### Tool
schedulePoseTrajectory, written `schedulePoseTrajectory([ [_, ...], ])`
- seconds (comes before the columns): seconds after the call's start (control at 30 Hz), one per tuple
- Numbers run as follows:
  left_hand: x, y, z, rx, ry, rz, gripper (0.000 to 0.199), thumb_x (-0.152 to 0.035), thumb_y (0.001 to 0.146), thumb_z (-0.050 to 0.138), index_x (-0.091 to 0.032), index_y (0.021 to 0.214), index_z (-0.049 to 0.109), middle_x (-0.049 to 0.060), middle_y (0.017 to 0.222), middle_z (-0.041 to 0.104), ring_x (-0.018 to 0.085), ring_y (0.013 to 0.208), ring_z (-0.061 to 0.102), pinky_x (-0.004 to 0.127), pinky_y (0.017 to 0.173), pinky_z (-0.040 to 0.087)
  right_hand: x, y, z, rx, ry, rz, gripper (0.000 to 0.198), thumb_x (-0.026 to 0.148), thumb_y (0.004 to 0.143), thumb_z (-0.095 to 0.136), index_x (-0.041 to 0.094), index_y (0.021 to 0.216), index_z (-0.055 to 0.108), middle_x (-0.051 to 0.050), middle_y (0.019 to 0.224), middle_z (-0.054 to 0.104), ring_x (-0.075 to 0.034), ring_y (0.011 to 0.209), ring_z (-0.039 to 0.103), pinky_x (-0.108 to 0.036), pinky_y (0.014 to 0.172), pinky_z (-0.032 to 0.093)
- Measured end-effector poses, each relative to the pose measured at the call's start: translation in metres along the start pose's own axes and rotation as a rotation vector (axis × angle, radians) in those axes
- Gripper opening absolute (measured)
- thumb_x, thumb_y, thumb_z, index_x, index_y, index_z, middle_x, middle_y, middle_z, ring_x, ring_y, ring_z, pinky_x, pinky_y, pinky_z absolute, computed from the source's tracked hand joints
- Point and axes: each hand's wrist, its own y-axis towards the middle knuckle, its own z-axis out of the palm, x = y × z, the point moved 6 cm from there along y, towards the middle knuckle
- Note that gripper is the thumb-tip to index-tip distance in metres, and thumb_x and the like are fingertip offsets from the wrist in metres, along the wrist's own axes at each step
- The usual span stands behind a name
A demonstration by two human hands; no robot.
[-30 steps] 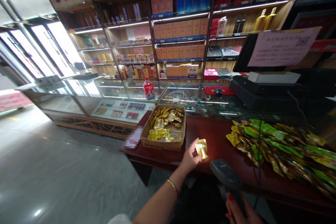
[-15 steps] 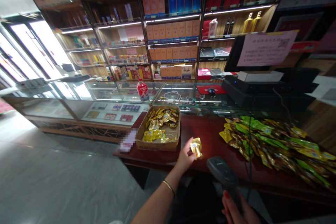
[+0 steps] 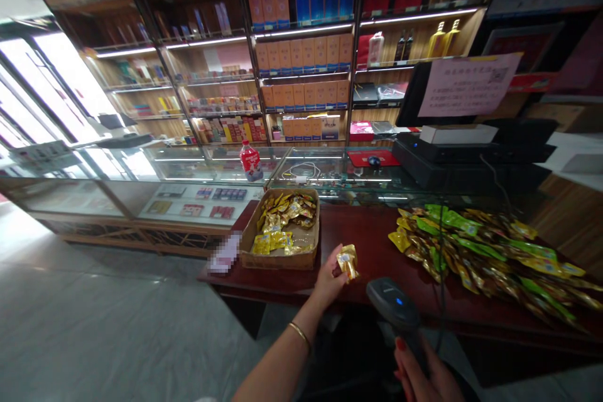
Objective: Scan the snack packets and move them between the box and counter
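Pinched in my left hand [image 3: 328,279] is a small gold foil snack packet [image 3: 347,262], held above the dark red table. My right hand [image 3: 417,367] is wrapped around the handle of a black barcode scanner [image 3: 392,301], whose head faces the packet and shows a small blue light. The two are a short gap apart. Left of my left hand stands a cardboard box [image 3: 277,262] partly filled with similar gold packets [image 3: 292,210]. A large heap of gold and green packets [image 3: 475,251] lies at the right of the table.
Beyond the table runs a glass display counter [image 3: 207,163] with a red-labelled bottle [image 3: 250,161], a white cable [image 3: 301,173] and a mouse [image 3: 374,161] on it. A monitor [image 3: 414,94] stands at the right. The scanner's cord [image 3: 441,264] hangs before the heap.
A blue light now shows on the scanner, and the bright glow on the packet has faded. The view has shifted slightly; both hands keep their grip.
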Motion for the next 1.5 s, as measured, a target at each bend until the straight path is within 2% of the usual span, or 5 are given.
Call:
schedulePoseTrajectory([
  [0.2,0.004,-0.001,0.0,0.024,-0.012,0.042,0.08,-0.008,0.074,0.064,-0.018,0.15,0.04,0.015,0.14,0.06,0.026,0.124,0.061,0.046,0.11,0.046,-0.002,0.002,0.002,0.147,-0.042,-0.016,0.071,0.081,0.079,0.051,0.019,0.113,0.061,0.007,0.051,0.055,-0.015,0.047,0.052,-0.028,0.056,0.048],
  [0.47,0.001,-0.001,0.0,0.029,0.055,0.012,0.081,-0.007,0.074,0.063,-0.018,0.151,0.04,0.013,0.143,0.058,0.025,0.123,0.062,0.044,0.109,0.047,0.007,0.008,0.006,0.127,-0.034,-0.017,0.063,0.081,0.079,0.052,0.022,0.099,0.064,0.005,0.055,0.055,-0.016,0.05,0.055,-0.029,0.055,0.048],
  [0.7,-0.021,-0.009,0.006,0.093,0.112,0.062,0.063,-0.012,0.081,0.062,-0.021,0.143,0.055,0.008,0.145,0.058,0.027,0.133,0.054,0.045,0.115,0.04,0.022,0.032,0.027,0.061,0.058,-0.088,0.062,0.078,0.078,0.055,0.021,0.101,0.064,0.009,0.058,0.048,-0.012,0.045,0.049,-0.027,0.052,0.049],
  [1.0,-0.02,-0.009,0.005,0.042,0.107,0.017,0.065,-0.013,0.078,0.067,-0.018,0.141,0.056,0.011,0.144,0.057,0.03,0.131,0.056,0.052,0.115,0.038,0.02,0.059,0.044,0.135,-0.061,-0.083,0.061,0.075,0.083,0.051,0.021,0.107,0.064,0.007,0.057,0.051,-0.015,0.046,0.053,-0.027,0.049,0.044],
  [1.5,-0.026,-0.013,0.003,0.001,0.116,0.057,0.059,-0.019,0.081,0.067,-0.021,0.14,0.058,0.009,0.143,0.059,0.028,0.131,0.056,0.049,0.115,0.039,0.014,0.051,0.042,0.138,-0.078,-0.126,0.059,0.071,0.086,0.053,0.02,0.113,0.062,0.007,0.058,0.053,-0.016,0.048,0.055,-0.028,0.052,0.048],
])
